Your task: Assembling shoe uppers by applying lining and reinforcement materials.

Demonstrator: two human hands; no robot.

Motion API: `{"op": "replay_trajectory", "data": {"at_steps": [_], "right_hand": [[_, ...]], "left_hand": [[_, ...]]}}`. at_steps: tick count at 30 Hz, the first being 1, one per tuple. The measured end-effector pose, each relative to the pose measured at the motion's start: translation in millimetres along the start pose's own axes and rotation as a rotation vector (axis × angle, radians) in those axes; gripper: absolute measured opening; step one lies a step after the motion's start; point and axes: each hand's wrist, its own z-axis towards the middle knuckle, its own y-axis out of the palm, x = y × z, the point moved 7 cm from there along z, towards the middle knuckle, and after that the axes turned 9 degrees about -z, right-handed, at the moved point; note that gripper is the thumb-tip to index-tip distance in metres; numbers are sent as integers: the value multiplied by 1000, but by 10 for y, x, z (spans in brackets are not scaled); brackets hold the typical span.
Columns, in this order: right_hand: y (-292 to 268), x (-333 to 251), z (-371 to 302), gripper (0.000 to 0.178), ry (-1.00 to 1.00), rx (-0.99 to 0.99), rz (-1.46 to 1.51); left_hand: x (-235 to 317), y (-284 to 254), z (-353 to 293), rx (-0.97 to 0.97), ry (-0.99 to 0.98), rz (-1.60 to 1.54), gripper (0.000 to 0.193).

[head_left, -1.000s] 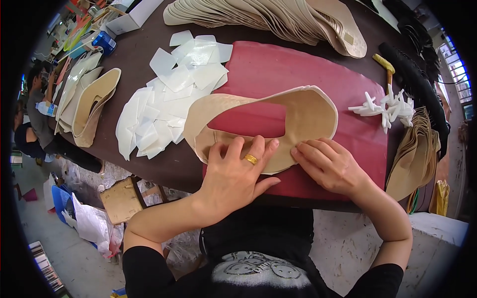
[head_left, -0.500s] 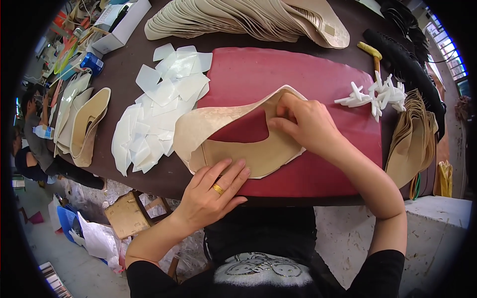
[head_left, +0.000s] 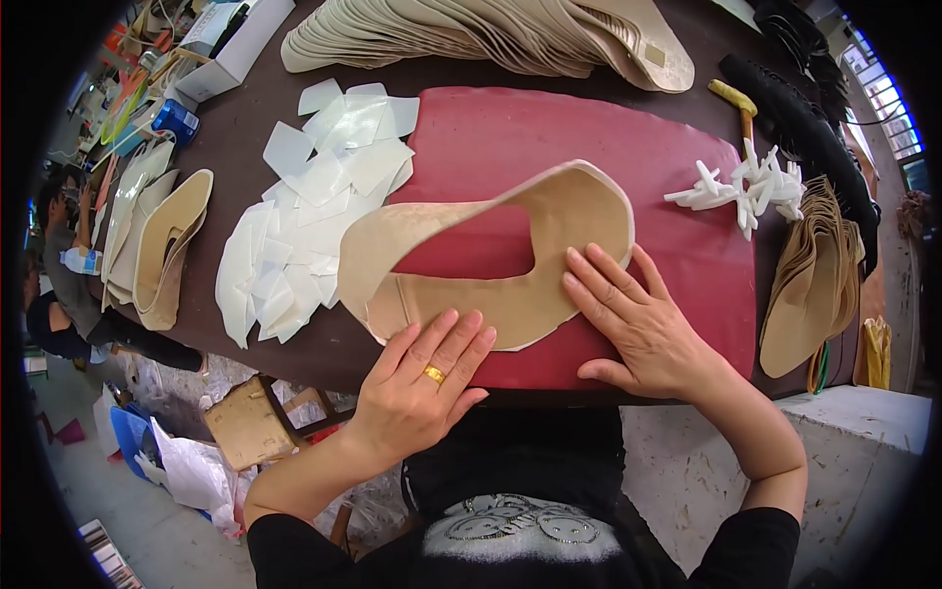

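A beige shoe upper (head_left: 471, 299) lies curled into a loop on a red mat (head_left: 491, 128), its tan inner side showing and the mat visible through its opening. My left hand (head_left: 420, 378), with a gold ring, rests its outstretched fingers on the near left edge of the upper. On the near right part, the fingers of my right hand (head_left: 638, 329) lie flat and spread, the thumb out on the mat. Neither hand grips anything.
A pile of translucent white pieces (head_left: 314, 196) lies left of the mat. White sticks (head_left: 751, 188) and a yellow-headed hammer (head_left: 734, 103) are at the right. Stacked beige uppers (head_left: 471, 39) line the back. More uppers (head_left: 172, 245) stand far left; a brown stack (head_left: 814, 285) stands right.
My right hand has let go of the upper's far right end and come down and nearer, flattening onto its near right part. That end now stands more open. My left hand stays nearly still.
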Motion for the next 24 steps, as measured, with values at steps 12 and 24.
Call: {"op": "replay_trajectory", "data": {"at_steps": [12,24], "right_hand": [[81,643,27,37,557,-1,332],[-209,6,-251,50,99,173,53]], "left_hand": [[177,100,211,31,18,-14,43],[199,-35,89,2,-8,-10,41]]}}
